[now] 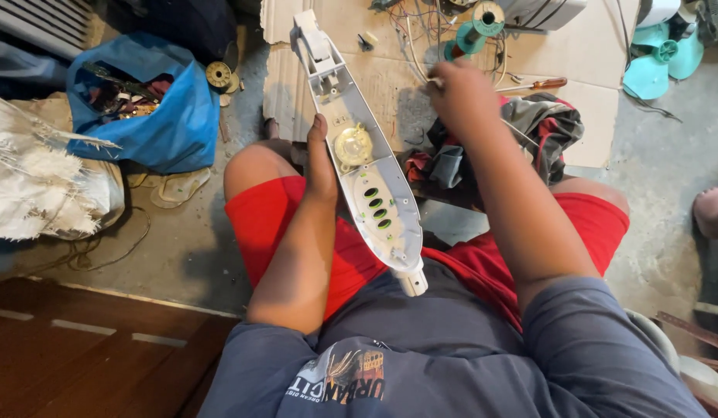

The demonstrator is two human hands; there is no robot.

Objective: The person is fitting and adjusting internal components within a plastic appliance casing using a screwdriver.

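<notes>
Head view, looking down at a seated person's lap. A long white plastic housing (366, 162) lies lengthwise across the red shorts (274, 224), its near end resting against the blue-grey shirt (421, 348), its far end out over the cardboard sheet (374, 85) on the floor. Inner side faces up: a round cream-coloured part sits mid-length, with a row of dark oval slots edged in green below it.

Left hand (322, 159) lies flat along the housing's left edge, fingers straight and together, touching the side — bracing it rather than wrapped around it. The palm side is hidden against the plastic.

Right hand (461, 97) is raised beyond the housing, over the cardboard, fingers bunched narrow. Seen from the back only; a thin pale wire (414, 58) appears to run from the fingertips, but whether it is pinched there I cannot tell.

Around: a green wire spool (479, 27) and a tangle of thin wires at the top, a screwdriver (541, 83) with a reddish handle just right of the hand, crumpled dark cloth (541, 128) beside the right knee. Left — a blue bag (154, 108) of dark scrap, contents unclear. A turquoise fan blade (661, 58) at top right, cut off by the frame.
</notes>
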